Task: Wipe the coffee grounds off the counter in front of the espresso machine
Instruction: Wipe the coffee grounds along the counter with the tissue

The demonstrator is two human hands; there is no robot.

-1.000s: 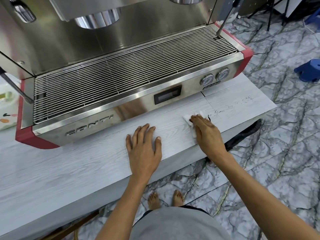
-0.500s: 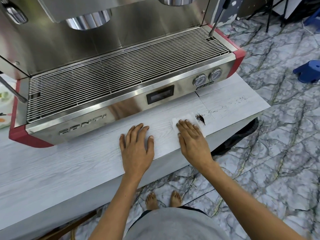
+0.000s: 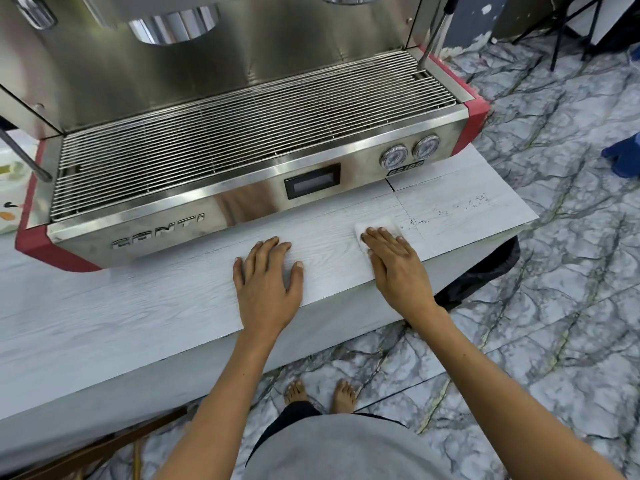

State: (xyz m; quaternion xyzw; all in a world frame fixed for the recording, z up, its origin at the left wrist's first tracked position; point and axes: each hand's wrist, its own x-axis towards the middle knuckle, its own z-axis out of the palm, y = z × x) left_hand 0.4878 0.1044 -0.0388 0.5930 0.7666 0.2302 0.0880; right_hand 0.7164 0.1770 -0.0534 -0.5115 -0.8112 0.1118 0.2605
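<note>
A steel and red espresso machine (image 3: 242,188) stands on the pale wood-grain counter (image 3: 138,306). My right hand (image 3: 394,268) presses flat on a white tissue (image 3: 377,225), which shows beyond the fingertips. Dark coffee grounds (image 3: 446,211) lie scattered in a thin line on the counter to the right of the tissue, toward the counter's right end. My left hand (image 3: 266,278) rests flat on the counter beside it, fingers spread, holding nothing.
The counter's front edge runs just under my wrists, with marble-pattern floor (image 3: 554,306) below. A black bag (image 3: 485,271) hangs beneath the counter's right end. A blue stool (image 3: 623,154) sits on the floor at far right. A steam wand (image 3: 24,157) juts out at left.
My right hand slid the tissue left and then back toward the right; the dark clump of grounds seen beside it half a second ago is no longer visible. The left hand stayed put.
</note>
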